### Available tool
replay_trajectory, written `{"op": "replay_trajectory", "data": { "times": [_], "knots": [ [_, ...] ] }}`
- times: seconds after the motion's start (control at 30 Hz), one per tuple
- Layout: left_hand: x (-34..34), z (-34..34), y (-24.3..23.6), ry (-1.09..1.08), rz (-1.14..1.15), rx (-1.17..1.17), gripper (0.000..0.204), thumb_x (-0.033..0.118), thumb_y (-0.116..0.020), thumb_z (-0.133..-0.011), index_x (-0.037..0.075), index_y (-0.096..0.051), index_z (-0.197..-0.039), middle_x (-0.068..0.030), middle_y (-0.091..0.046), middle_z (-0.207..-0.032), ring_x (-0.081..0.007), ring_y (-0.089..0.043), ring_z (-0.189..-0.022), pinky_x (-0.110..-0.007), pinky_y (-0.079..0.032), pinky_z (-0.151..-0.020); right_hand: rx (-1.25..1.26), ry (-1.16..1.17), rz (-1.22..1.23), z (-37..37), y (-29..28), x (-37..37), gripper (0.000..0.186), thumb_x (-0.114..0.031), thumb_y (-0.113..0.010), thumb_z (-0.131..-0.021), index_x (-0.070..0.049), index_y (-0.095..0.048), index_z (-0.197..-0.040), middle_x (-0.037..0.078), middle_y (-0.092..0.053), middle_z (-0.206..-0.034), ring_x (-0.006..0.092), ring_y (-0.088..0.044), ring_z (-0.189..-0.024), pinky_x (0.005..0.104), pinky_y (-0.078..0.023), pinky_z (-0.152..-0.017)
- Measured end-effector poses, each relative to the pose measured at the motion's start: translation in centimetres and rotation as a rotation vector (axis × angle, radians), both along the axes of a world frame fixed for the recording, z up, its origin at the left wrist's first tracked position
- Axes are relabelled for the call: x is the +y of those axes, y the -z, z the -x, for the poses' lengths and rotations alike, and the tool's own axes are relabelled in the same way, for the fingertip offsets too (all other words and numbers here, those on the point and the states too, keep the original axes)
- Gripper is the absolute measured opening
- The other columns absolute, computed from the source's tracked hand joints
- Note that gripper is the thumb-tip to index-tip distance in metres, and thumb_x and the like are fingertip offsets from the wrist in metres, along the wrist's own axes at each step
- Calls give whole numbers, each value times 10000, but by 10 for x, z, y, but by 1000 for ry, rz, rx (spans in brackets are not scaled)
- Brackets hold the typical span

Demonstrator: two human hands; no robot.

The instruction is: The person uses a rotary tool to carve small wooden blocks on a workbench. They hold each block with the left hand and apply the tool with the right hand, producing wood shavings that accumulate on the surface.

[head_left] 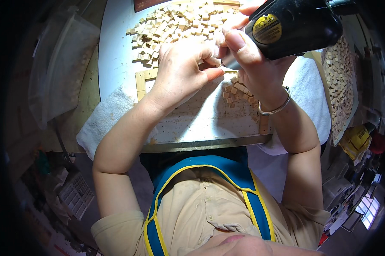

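My left hand (179, 66) is closed in a pinch beside the tip of the metal nose; whatever lies between its fingertips is hidden. In my right hand (256, 59) is a black handheld tool (301, 32) with a round yellow label and a silvery nose (231, 62). My right thumb lies over the front of the tool. Both hands meet above the near side of a heap of small pale wooden cubes (179, 21). Under my right hand lies a smaller group of cubes (233, 91), on a board inside a wooden frame (141, 85).
White towels (105, 117) (307, 94) lie at both near corners of the table. At the right stands a large container of wooden cubes (339, 72). A cloudy plastic bag (64, 64) hangs at the left. The table edge (205, 145) runs close to my apron (201, 161).
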State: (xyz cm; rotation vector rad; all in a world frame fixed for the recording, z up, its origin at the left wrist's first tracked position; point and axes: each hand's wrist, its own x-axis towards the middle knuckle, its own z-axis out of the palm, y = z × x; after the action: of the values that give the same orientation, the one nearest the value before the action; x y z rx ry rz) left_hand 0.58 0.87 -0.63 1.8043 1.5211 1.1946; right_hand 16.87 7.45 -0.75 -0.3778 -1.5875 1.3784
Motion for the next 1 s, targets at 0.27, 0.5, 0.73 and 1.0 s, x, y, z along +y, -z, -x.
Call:
{"op": "replay_trajectory", "data": {
  "times": [0.27,0.5,0.73,1.0],
  "knots": [
    [0,1,-5,16,-40,71,199,127,-871,-676,79,-700,-766,-66,-673,-769,-247,-682,-728,-372,-520,-689,8,37,-140,2,8,5,621,43,-761,-823,5,-431,-1347,79,-637,-975,190,-689,-826,336,-610,-723],
    [2,4,7,5,-68,95,248,159,-891,-683,79,-668,-760,-62,-660,-754,-251,-669,-720,-374,-502,-683,-35,68,-148,6,-19,12,441,-11,-771,-887,-24,-528,-1255,78,-685,-881,142,-700,-735,286,-611,-706],
    [2,2,2,-5,-7,90,285,193,-899,-687,83,-641,-740,-51,-661,-749,-246,-669,-743,-389,-495,-707,-2,31,-19,5,-17,7,472,-4,-792,-871,-10,-531,-1265,78,-701,-896,136,-713,-770,273,-612,-713],
    [2,3,4,7,-45,125,271,214,-901,-690,78,-678,-763,-67,-688,-784,-244,-684,-762,-387,-509,-724,-37,51,-53,7,-19,6,469,1,-800,-860,-9,-545,-1254,90,-705,-918,151,-728,-779,286,-626,-721]
  ]
}}
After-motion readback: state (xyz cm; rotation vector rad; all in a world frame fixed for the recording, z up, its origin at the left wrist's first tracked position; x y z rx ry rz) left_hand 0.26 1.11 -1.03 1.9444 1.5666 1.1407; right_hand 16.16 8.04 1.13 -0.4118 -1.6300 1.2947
